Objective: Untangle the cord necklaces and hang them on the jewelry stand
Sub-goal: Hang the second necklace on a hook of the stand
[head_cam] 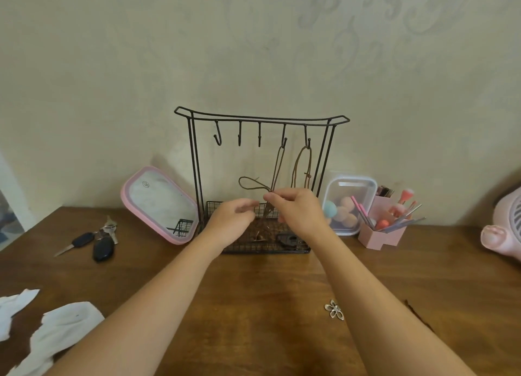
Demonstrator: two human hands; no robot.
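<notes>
At the left edge of the wooden tabletop we see crumpled white cloth, then keys with dark plastic fobs, then a pink-rimmed mirror leaning on the wall.

The jewelry stand is thin black wire, with a curved top rail, five hooks and a mesh tray at its foot. The three left hooks are bare.

Our left hand hovers in front of the tray with its fingers curled. Blur hides whether it holds any cord, so we cannot tell. Just above it, a loose loop of thin brown cord juts leftward, stiff enough to keep its oval shape. Our right hand pinches the cord where that loop meets the strand dropping from the fourth hook. The fourth-hook necklace and the fifth-hook necklace both hang as long, narrow loops, and the fifth carries a small knot.

We judge the untangling to be nearly done, with two necklaces up and the loop caught at the pinch. We cannot tell whether the loop is a third necklace. The next move calls for a steady right-hand pinch while the left fingers tease the loop free. It should be gentle, since the wire stand looks light.

Further right are a metal flower pendant, a clear tub of soft round sponges and a pink holder of brushes.
</notes>
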